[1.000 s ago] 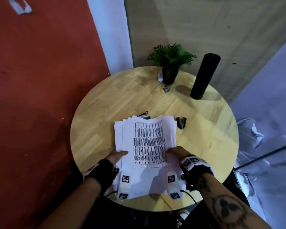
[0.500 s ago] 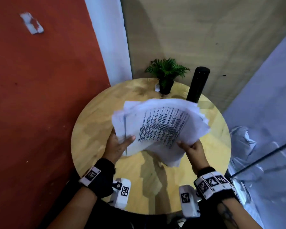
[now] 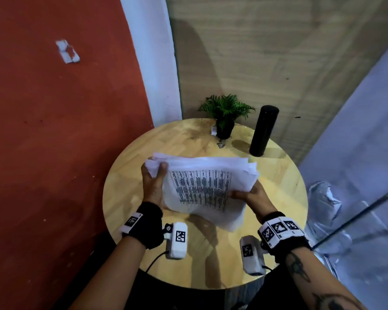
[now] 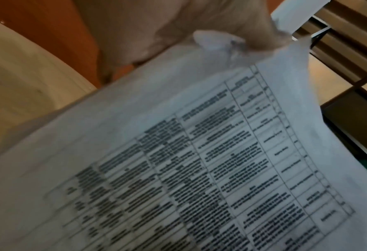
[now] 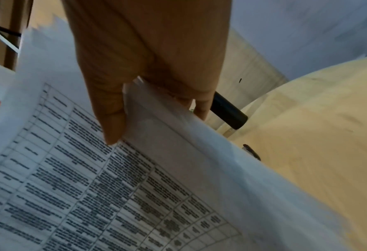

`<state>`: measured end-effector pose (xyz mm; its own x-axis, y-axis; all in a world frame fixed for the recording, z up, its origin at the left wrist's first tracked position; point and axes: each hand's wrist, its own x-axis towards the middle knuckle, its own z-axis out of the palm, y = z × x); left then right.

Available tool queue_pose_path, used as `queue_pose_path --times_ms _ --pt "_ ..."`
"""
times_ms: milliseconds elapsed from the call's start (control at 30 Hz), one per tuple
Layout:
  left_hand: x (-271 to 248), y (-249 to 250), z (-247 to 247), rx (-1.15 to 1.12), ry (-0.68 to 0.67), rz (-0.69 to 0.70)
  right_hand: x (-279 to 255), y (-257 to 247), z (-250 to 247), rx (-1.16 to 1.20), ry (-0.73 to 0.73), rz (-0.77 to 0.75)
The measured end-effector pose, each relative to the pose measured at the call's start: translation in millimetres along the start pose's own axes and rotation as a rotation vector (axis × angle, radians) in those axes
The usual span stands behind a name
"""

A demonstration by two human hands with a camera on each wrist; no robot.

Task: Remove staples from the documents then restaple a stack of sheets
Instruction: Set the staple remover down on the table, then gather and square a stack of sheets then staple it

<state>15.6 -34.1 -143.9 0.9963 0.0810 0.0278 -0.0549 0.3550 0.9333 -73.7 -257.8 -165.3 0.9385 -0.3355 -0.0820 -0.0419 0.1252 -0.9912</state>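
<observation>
The stack of sheets is held in the air above the round counter. It looks light, floppy and loose, so it is best gripped at two opposite edges. The left hand clamps its fingers on the left edge, the right hand on the right edge. Half a second ago the stack tilted more toward the right.

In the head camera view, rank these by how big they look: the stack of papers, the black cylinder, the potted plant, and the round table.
1. round table
2. stack of papers, raised nearer the camera, so it looks enlarged
3. and 4. black cylinder and potted plant look about alike; no firm ranking.
</observation>
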Motion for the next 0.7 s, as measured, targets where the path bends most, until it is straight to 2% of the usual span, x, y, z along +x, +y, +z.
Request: queue_pose_path --times_ms 133,300,433,567,700 --pt "11 20 22 -0.022 0.120 0.035 -4 -1 0 -0.071 0.089 -0.073" --pt "0 28 46 0.006 0.212 0.043 -13 -3 15 -0.111 0.302 -0.134" --pt "-9 28 40 0.170 0.173 0.054 -18 -3 24 0.010 0.265 -0.144" --pt "-4 29 35 0.324 0.224 0.071 -23 -7 27 -0.011 0.226 -0.166" --pt "2 29 36 0.361 0.165 0.046 -22 -13 27 -0.060 0.203 -0.189"
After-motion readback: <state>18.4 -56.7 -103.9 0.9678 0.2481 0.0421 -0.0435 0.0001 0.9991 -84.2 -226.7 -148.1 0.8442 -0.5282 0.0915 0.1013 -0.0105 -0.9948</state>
